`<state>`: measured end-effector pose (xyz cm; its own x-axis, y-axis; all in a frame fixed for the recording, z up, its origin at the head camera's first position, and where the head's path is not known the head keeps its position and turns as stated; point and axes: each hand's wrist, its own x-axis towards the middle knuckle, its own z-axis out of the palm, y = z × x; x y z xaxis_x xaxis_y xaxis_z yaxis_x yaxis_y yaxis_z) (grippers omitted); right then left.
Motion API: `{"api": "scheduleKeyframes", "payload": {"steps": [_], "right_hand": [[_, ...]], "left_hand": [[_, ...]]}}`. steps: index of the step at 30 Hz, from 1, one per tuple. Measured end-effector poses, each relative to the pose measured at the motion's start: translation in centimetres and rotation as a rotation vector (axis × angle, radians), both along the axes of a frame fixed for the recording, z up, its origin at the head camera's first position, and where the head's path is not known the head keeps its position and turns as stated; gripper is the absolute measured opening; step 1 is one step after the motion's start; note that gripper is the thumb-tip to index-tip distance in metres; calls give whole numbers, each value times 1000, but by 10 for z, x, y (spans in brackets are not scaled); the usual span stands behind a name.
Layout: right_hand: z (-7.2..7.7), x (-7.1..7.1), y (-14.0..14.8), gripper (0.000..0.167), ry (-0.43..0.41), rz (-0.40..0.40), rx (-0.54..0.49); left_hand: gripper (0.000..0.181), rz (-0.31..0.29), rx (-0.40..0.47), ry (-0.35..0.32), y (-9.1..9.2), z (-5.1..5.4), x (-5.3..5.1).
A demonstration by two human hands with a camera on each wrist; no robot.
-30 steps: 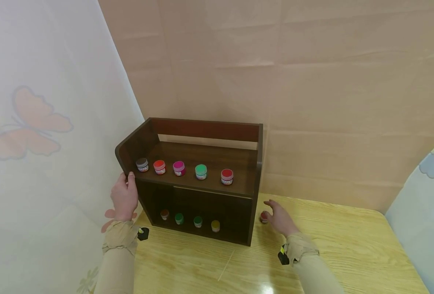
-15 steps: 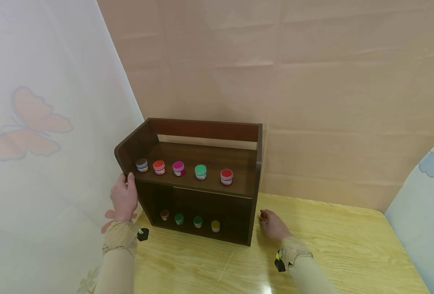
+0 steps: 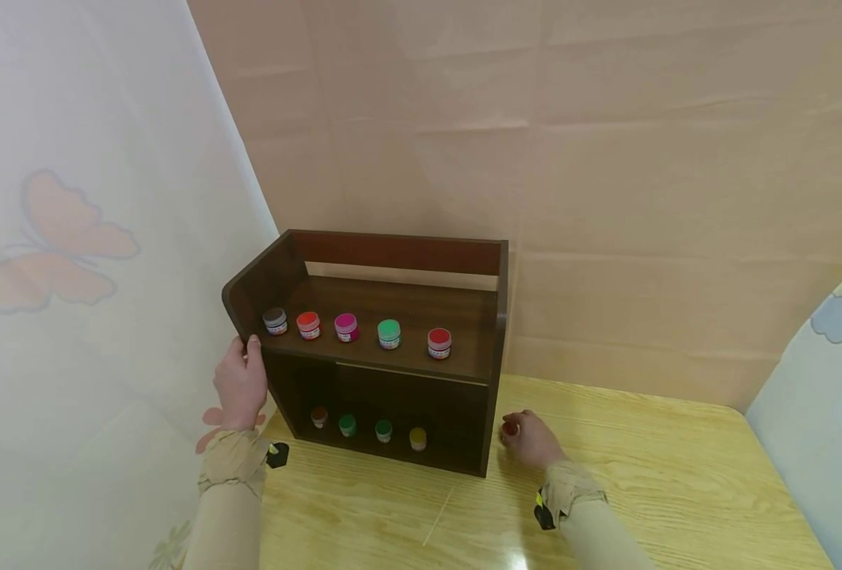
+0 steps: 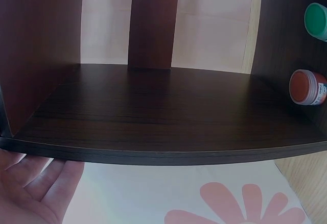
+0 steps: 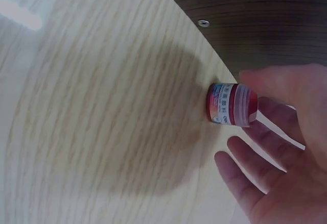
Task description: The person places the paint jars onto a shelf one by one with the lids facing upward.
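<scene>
My left hand (image 3: 241,384) grips the front edge of the left side panel of a dark brown two-tier shelf (image 3: 406,364). In the left wrist view its fingers (image 4: 59,183) lie along the panel's outer face; the thumb is out of that view. Just right of the shelf, my right hand (image 3: 535,443) pinches a small paint jar with a dark red lid (image 3: 510,428) between thumb and forefinger. The right wrist view shows the jar's printed label (image 5: 223,104) beside the shelf's outer side (image 5: 255,25). Whether its base touches the table is unclear.
Several paint jars line the upper tier, including a grey one (image 3: 275,321), a magenta one (image 3: 346,326) and a red one (image 3: 439,343). More stand below, a yellow one (image 3: 417,438) rightmost. The wooden table (image 3: 649,475) extends right; a printed white curtain (image 3: 107,356) hangs left.
My right hand has moved slightly left and down and closed its thumb and forefinger on the red-lidded paint jar. The left hand stays on the shelf.
</scene>
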<state>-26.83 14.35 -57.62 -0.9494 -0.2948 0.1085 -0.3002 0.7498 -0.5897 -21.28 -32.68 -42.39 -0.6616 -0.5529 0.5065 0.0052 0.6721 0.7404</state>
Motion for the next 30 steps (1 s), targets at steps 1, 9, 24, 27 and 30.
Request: {"api": "scheduleKeyframes", "payload": {"steps": [1,9,24,27,30], "right_hand": [[-1,0,0,28,2,-2,1],[-12,1,3,11,30,10,-42],[-6,16,5,15,-41,20,-97],[-10,18,5,17,-35,21,-104],[-16,19,5,18,-36,29,-114]], "left_hand": [[42,1,-2,2,0,0,0],[42,3,6,-4,-1,-1,-1],[42,6,-16,33,-2,-1,-1],[42,2,-13,24,-2,-2,-1],[42,3,-11,13,-2,-2,0]]}}
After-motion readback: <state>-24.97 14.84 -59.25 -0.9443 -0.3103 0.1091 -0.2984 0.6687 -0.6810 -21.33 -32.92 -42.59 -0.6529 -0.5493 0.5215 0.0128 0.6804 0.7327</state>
